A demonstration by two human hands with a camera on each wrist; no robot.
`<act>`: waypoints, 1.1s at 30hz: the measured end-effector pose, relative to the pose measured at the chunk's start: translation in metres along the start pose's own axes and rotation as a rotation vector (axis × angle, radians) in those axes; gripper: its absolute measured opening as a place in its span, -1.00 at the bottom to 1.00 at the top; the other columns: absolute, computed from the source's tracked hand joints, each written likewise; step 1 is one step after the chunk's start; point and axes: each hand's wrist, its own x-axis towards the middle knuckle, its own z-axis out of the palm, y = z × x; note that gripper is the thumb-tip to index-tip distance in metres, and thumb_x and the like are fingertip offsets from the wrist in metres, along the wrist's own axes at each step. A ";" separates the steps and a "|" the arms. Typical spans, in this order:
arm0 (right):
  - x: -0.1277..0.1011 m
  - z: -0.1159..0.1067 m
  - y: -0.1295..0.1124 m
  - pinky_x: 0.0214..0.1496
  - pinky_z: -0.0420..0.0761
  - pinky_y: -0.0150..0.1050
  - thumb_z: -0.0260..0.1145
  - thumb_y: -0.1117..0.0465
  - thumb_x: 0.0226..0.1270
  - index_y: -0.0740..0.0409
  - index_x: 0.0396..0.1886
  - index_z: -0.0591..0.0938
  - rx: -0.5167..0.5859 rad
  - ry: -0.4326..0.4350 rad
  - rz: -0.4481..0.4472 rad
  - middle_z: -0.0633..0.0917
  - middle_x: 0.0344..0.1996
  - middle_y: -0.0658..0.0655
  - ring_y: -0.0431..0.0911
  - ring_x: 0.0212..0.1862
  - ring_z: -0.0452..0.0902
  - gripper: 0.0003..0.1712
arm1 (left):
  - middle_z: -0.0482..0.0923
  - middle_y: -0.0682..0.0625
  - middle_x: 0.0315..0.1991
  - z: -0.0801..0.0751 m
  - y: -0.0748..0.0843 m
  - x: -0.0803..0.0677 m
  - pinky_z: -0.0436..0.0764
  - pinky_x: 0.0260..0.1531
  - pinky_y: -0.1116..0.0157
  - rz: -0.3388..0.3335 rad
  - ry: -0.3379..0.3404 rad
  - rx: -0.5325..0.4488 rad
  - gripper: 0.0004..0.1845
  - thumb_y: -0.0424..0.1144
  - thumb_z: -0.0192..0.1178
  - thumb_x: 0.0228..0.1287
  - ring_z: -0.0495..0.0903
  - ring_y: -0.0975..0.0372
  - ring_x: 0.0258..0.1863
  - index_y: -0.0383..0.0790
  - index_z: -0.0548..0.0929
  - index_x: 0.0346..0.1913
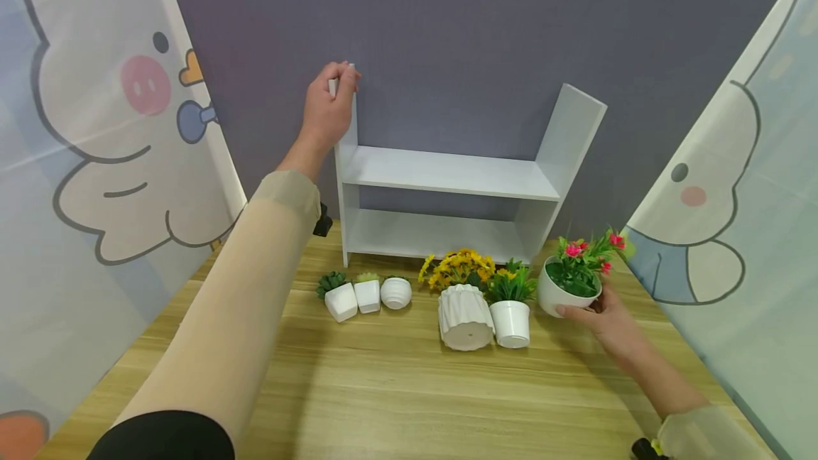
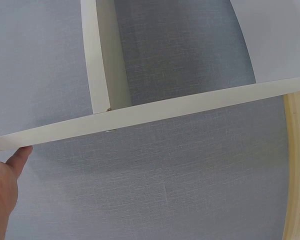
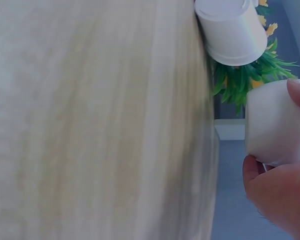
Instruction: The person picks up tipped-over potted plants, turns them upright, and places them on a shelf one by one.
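Observation:
At the back of the table stands a white two-tier shelf point(image 1: 447, 170). My left hand point(image 1: 329, 105) grips the top of its left side panel; in the left wrist view, fingers of that hand point(image 2: 2, 185) lie against the panel's edge. At the right, my right hand point(image 1: 610, 318) holds a round white pot with pink flowers and green leaves point(image 1: 569, 286), thumb at the front and the other fingers partly hidden behind. In the right wrist view, the white pot point(image 3: 275, 125) sits between thumb and fingers, beside another white pot with greenery.
Left of the held pot are a white pot with green leaves point(image 1: 511, 321) and a ribbed white pot with yellow flowers point(image 1: 465, 318) lying tipped forward. Three small white succulent pots point(image 1: 367, 295) lie before the shelf's left part. A grey wall point(image 1: 460, 34) rises behind.

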 end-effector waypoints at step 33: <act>0.013 0.035 -0.099 0.11 0.72 -0.41 0.49 0.08 0.56 0.01 0.77 0.03 -0.013 -0.081 -0.156 0.46 0.47 0.25 -0.28 0.21 0.60 0.05 | 0.65 -0.15 0.27 0.001 0.006 -0.003 0.28 0.61 0.43 -0.011 0.000 0.019 -0.68 -0.04 0.00 0.79 0.38 0.34 0.64 -0.08 0.54 -0.23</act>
